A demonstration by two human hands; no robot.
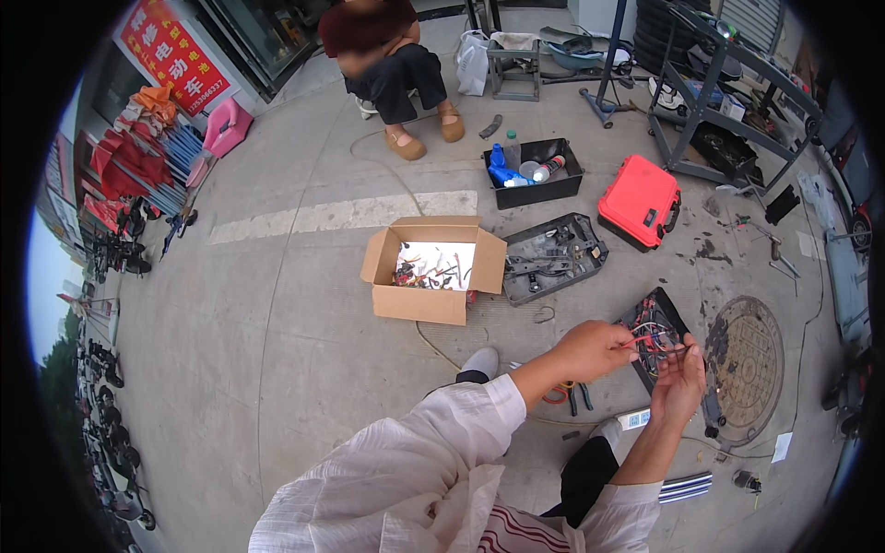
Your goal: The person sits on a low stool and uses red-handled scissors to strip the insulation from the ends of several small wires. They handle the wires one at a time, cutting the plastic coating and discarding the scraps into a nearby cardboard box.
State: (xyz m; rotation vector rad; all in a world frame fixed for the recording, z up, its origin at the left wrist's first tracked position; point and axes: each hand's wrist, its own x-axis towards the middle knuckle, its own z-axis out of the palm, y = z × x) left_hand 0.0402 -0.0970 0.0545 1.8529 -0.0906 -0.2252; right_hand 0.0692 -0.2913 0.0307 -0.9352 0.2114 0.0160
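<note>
Over the black tray (678, 313), I see the left hand (595, 351) pinching a red wire (632, 343) and the right hand (679, 381) gripping a dark wire (670, 350), probably raised to keep both clear of the tangle (644, 318) inside.

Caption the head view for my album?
Left hand pinches a thin red wire beside the right hand, at a black wire-filled case.

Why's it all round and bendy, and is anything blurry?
All in head view: fisheye lens bends edges, corners go black; light looks soft, shadows faint; blurry patches on the seated person; some wires between left hand and right hand are too tiny to tell apart.
</note>
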